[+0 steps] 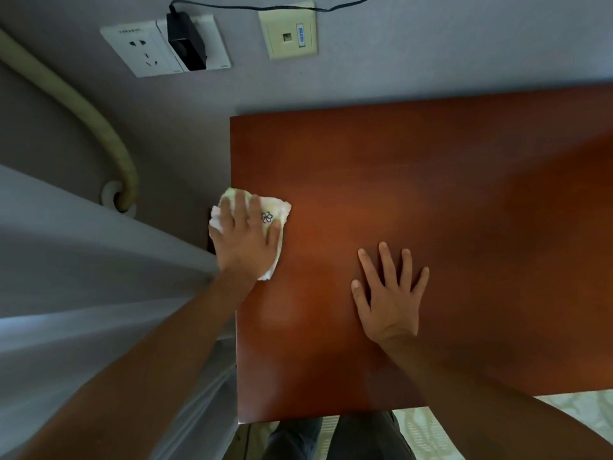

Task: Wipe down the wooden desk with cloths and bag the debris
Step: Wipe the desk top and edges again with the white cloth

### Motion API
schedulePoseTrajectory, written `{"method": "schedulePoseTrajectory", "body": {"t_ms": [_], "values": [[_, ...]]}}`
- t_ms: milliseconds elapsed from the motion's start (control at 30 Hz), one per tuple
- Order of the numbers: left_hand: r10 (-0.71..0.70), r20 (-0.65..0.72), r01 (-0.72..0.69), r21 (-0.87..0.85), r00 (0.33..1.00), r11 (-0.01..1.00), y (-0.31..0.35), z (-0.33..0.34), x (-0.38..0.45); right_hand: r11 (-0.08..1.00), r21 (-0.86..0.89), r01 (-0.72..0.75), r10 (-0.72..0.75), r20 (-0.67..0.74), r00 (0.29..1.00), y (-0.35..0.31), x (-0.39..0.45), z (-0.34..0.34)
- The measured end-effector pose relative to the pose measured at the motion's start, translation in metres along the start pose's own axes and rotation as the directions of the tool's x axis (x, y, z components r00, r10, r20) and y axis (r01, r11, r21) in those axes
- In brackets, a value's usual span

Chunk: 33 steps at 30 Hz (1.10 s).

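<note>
- Forearms frame the wooden desk (pixel 431 194); a cloth (pixel 275 207) is pressed under the flat, spread left hand (pixel 243 239) at the desk's left edge.
- Beside it, the right hand (pixel 389 293) is laid flat and empty on the wood.
- Wiping appears under way; a stroke toward the right hand is likely called for.
- No debris or bag can be seen; the desk's right side is cut off.

Grey wall (pixel 398 54) behind, bearing a white double socket plate (pixel 146 49) with a black adapter (pixel 185 41) plugged in, its black cable (pixel 298 6) running right along the top. Cream data-port plate (pixel 288 29) with a blue label, set to the right of the sockets. Beige curved pipe (pixel 99 127) at left ending in a white wall collar (pixel 111 194); grey curtain fabric (pixel 83 260) lower left; pale patterned floor (pixel 431 433) at bottom.
</note>
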State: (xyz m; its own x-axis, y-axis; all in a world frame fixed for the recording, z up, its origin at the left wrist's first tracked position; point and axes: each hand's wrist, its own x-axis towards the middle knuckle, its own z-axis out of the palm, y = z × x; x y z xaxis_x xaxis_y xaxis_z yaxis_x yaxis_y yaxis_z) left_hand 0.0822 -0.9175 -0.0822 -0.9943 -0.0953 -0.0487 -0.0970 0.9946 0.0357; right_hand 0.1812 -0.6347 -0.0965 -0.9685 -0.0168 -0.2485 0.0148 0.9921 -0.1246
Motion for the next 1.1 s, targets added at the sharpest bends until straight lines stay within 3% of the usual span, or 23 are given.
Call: {"method": "schedulePoseTrajectory", "body": {"t_ms": [33,67,167,300,400,467,600,667,733,767,800,833,867,900,933,967,1000,1033,1100], "values": [[-0.017,0.017,0.017,-0.015,1.0,1.0,0.014,0.0,-0.007,1.0,0.002,-0.001,0.001,0.001,1.0,-0.001,0.001,-0.001],[0.071,0.02,-0.071,-0.005,0.997,0.997,0.026,0.001,-0.019,1.0,-0.001,0.001,-0.001,0.007,1.0,-0.002,0.001,-0.002],[0.445,0.012,-0.445,0.038,0.896,0.895,0.04,0.007,-0.048,0.999,-0.036,0.002,-0.001,0.016,1.0,-0.004,-0.002,-0.006],[0.471,-0.021,-0.471,0.025,0.882,0.882,0.034,0.006,-0.045,0.995,0.024,0.092,-0.088,-0.148,0.985,-0.011,0.033,-0.031],[0.472,-0.004,-0.472,0.008,0.882,0.882,0.035,0.004,-0.043,0.999,-0.009,0.038,-0.038,0.022,0.999,-0.024,0.091,-0.048],[0.447,0.0,-0.447,0.012,0.895,0.894,0.037,0.006,-0.046,0.999,-0.028,0.044,-0.043,0.047,0.998,-0.026,0.101,-0.038],[0.369,-0.021,-0.368,0.021,0.929,0.929,0.045,0.005,-0.035,0.999,-0.02,0.041,-0.042,-0.034,0.999,-0.019,0.097,-0.031],[0.17,-0.046,-0.17,0.008,0.984,0.985,0.057,0.001,-0.012,0.999,-0.016,0.036,-0.037,-0.05,0.998,-0.018,0.099,-0.029],[-0.162,0.018,0.162,-0.051,0.987,0.985,0.082,-0.005,0.016,0.999,-0.014,0.035,-0.035,-0.06,0.998,-0.019,0.101,-0.027],[-0.251,0.054,0.255,-0.066,0.966,0.965,0.092,-0.006,0.025,0.999,-0.01,0.035,-0.035,-0.07,0.997,-0.018,0.101,-0.025],[-0.236,0.06,0.24,-0.064,0.97,0.969,0.096,-0.005,0.028,0.999,-0.004,0.035,-0.036,-0.078,0.996,-0.018,0.101,-0.024],[-0.091,0.026,0.093,-0.058,0.995,0.994,0.091,-0.001,0.027,0.999,0.001,0.035,-0.034,-0.079,0.996,-0.017,0.102,-0.023],[0.182,-0.028,-0.183,-0.046,0.983,0.982,0.079,0.004,0.022,1.0,0.004,0.031,-0.031,-0.074,0.997,-0.016,0.102,-0.024],[0.479,-0.084,-0.483,-0.02,0.874,0.876,0.063,0.007,0.016,1.0,0.004,0.028,-0.028,-0.067,0.997,-0.016,0.103,-0.024],[0.69,-0.105,-0.693,0.01,0.716,0.721,0.044,0.006,0.015,1.0,0.002,0.028,-0.027,-0.063,0.998,-0.017,0.103,-0.025],[0.798,-0.09,-0.8,0.03,0.595,0.6,0.029,0.004,0.02,1.0,0.004,0.027,-0.027,-0.059,0.998,-0.018,0.102,-0.026],[0.828,-0.075,-0.828,0.045,0.555,0.559,0.018,0.003,0.026,1.0,0.009,0.025,-0.025,-0.056,0.998,-0.018,0.102,-0.027],[0.803,-0.072,-0.801,0.061,0.592,0.596,0.014,0.003,0.033,1.0,0.011,0.024,-0.023,-0.058,0.998,-0.018,0.102,-0.027],[0.596,-0.083,-0.592,0.071,0.798,0.803,0.017,0.006,0.046,1.0,0.007,0.019,-0.018,-0.063,0.998,-0.018,0.102,-0.028]]}}
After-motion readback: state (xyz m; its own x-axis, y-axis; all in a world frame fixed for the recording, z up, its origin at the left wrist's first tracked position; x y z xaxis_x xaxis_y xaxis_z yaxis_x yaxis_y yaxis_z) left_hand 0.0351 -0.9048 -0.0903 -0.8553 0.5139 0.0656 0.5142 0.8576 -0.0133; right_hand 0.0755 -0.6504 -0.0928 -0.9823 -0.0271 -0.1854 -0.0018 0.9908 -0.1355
